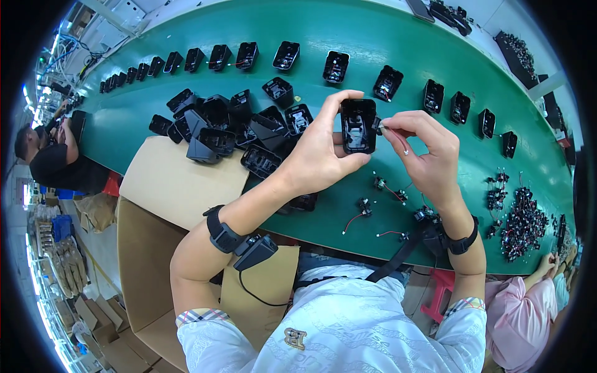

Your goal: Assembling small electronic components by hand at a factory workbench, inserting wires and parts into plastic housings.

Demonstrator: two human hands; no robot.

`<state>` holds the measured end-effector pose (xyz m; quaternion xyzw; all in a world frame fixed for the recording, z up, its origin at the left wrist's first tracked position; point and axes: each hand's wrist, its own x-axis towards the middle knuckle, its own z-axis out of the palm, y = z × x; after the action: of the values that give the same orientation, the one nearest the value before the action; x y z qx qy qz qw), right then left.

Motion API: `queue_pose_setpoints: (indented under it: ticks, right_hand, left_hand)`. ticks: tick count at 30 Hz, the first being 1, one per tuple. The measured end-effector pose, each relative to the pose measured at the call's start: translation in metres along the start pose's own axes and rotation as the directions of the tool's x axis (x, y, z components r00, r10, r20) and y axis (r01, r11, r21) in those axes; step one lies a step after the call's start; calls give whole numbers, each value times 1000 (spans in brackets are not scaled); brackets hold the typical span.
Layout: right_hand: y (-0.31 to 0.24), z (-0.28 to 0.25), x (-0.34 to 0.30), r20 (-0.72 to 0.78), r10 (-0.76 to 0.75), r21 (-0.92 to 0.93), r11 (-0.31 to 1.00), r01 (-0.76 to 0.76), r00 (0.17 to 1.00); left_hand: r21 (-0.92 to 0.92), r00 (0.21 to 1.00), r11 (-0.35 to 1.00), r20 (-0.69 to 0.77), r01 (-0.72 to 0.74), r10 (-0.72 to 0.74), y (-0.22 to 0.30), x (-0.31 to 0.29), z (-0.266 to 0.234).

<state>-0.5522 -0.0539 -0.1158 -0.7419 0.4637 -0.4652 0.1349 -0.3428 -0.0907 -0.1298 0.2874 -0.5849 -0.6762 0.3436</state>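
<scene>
My left hand [318, 152] holds a black plastic housing [359, 126] upright above the green belt, open side facing me. My right hand [421, 149] pinches a small black component with a thin red wire [380, 126] at the housing's right edge. Just below my hands, several more small wired components [380, 184] lie loose on the belt. A heap of empty black housings [236, 130] sits to the left of my left hand.
A row of black housings [336, 66] runs along the far side of the green conveyor belt [373, 37]. A pile of small wired parts [522, 224] lies at right. An open cardboard box [149, 248] stands at left. Other people work at far left and lower right.
</scene>
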Motion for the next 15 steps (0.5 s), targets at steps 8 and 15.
queue_pose_setpoints:
  ticks: [8,15]
  right_hand:
    - [5,-12,5,28,-96,-67,993,98,995]
    - [-3,-11,3,21,-111,-34,993,112,994]
  left_hand:
    - [203,995,975,-14,-96,101,-6,2,-2]
    - [681,957,712,-57,-172,285,-1,0,-3]
